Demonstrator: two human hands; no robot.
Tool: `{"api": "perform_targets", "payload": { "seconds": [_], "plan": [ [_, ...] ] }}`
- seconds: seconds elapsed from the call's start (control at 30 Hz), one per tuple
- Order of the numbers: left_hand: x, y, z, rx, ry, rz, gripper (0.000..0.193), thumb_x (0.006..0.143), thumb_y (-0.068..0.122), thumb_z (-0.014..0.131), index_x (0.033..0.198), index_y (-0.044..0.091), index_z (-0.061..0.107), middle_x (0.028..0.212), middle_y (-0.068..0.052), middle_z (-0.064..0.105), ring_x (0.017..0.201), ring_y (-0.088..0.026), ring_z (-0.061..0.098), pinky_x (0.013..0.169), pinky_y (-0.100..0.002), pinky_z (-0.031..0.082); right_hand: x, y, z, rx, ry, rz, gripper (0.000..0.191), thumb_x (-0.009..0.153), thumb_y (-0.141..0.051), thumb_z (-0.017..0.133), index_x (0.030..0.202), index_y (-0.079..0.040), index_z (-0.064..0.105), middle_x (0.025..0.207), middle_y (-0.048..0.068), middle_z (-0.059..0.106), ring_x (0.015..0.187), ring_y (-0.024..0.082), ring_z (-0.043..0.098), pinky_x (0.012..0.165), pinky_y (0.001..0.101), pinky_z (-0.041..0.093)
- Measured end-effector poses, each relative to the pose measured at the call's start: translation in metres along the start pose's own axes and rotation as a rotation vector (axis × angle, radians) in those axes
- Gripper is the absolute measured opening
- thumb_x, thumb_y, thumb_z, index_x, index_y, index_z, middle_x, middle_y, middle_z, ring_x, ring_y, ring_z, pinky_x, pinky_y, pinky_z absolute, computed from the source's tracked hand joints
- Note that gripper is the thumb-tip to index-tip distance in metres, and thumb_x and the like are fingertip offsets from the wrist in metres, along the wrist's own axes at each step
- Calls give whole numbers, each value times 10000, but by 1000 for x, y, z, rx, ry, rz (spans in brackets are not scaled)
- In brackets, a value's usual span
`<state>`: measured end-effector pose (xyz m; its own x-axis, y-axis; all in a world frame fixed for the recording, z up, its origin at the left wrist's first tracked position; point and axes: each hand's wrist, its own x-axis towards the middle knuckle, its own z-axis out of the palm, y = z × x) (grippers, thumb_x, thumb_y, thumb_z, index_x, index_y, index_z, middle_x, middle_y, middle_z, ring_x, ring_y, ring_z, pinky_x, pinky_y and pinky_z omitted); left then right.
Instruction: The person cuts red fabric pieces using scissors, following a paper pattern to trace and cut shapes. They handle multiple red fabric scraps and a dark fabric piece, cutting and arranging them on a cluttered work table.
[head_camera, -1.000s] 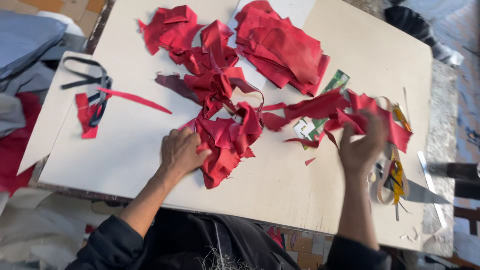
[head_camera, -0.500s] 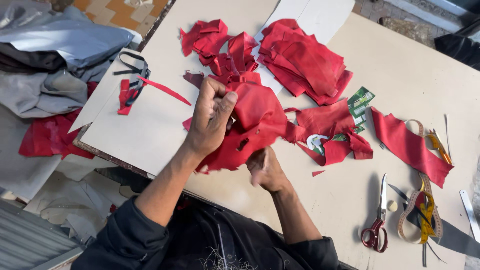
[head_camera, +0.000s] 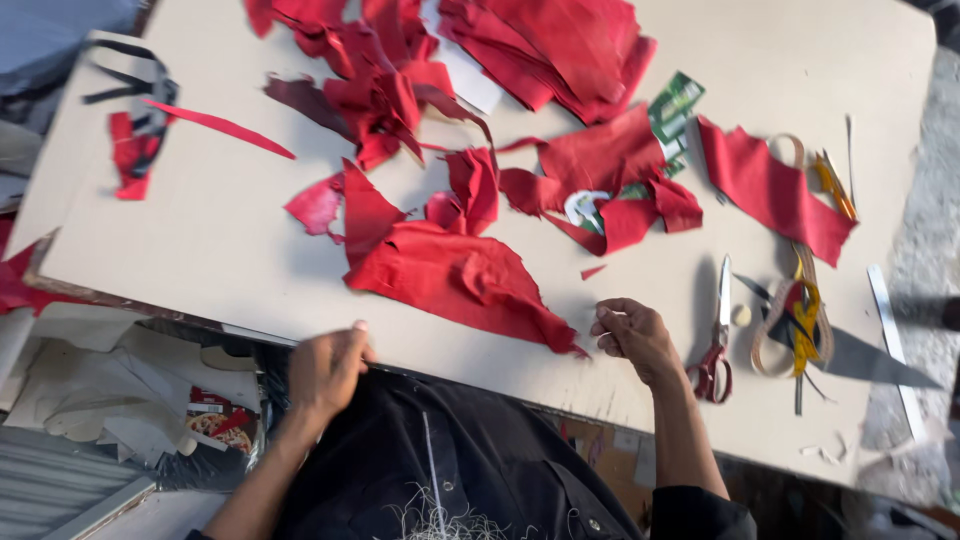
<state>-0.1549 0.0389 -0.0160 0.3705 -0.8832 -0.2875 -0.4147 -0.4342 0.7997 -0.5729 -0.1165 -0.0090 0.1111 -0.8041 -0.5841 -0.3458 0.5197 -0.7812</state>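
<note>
Hands at the tabletop (head_camera: 250, 270) near edge: left hand (head_camera: 325, 370) curled on the rim, right hand (head_camera: 632, 338) loosely closed, empty, beside red leather piece (head_camera: 450, 275); a sleeve could likely drag it off.
</note>
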Motion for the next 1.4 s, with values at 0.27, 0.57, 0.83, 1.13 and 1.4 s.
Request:
{"api": "perform_targets", "payload": {
  "seconds": [0.27, 0.57, 0.83, 1.13, 1.4],
  "plan": [
    [73, 25, -25, 493, 318, 715, 770, 615, 392, 830, 1247, 58, 544, 1109, -188, 680, 979, -402, 635, 796, -491, 496, -35, 28, 83, -996, 623, -813, 383, 771, -411, 837, 958, -120, 673, 928, 118, 691, 762, 262, 640, 661, 356, 514],
    [81, 84, -66, 161, 436, 747, 160, 957, 73, 725, 1108, 34, 689, 1009, -122, 688, 908, -340, 644, 816, -440, 515, -16, -55, 61, 549, 17, -403, 89, 946, -13, 693, 987, -23, 614, 926, 57, 682, 744, 82, 639, 661, 228, 536],
    [26, 83, -70, 487, 249, 809, 110, 880, 197, 780, 954, 129, 737, 856, -35, 671, 794, -271, 684, 705, -439, 511, -36, -29, 35, -105, 195, -478, 310, 883, -22, 795, 1151, 57, 661, 992, 65, 622, 916, 124, 570, 810, 293, 489],
    [10, 40, 25, 765, 70, 454, 243, 965, 343, 711, 988, 103, 742, 1101, -47, 680, 1012, -290, 698, 816, -429, 582, -57, 51, 1, -648, 460, -197, 411, 840, -344, 806, 1062, -5, 736, 980, 187, 749, 892, 280, 724, 789, 424, 574],
    [35, 38, 104, 650, -86, 769, 801, 920, 500, 621, 1574, 98, 390, 1678, -89, 270, 1538, -326, 238, 1210, -592, 215, -68, 71, 5, -1097, 648, -276, 313, 1030, -389, 655, 923, -94, 651, 848, 53, 703, 624, 241, 670, 525, 403, 512]
  ]
}}
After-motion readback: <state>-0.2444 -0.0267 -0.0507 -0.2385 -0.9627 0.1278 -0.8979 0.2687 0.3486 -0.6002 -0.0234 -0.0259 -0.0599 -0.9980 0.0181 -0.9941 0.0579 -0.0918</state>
